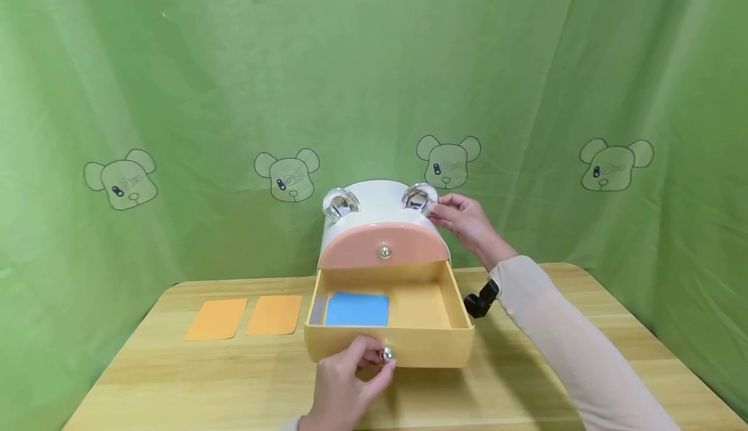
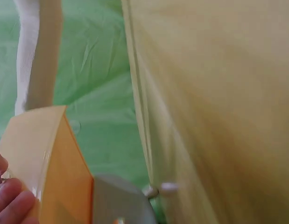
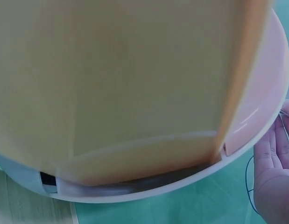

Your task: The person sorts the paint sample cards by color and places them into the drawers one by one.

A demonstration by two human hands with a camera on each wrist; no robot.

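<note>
A small rounded white box (image 1: 374,207) with two silver ear-shaped rings stands on the table, its lower yellow drawer (image 1: 432,346) pulled out. A blue card (image 1: 358,309) lies inside on the drawer's left side. My left hand (image 1: 345,382) pinches the drawer's silver knob (image 1: 387,354) between thumb and fingers. At the top right of the box my right hand (image 1: 467,223) grips the right silver ear (image 1: 419,198), the thumb in front. The pink upper drawer (image 1: 356,247) is closed, with its own silver knob (image 1: 384,252).
Two orange cards (image 1: 217,319) lie side by side on the wooden table (image 1: 234,379), left of the box. Behind and at both sides hangs a green curtain (image 1: 362,93) with bear-head prints. A black device (image 1: 482,299) is worn at the right wrist, beside the drawer.
</note>
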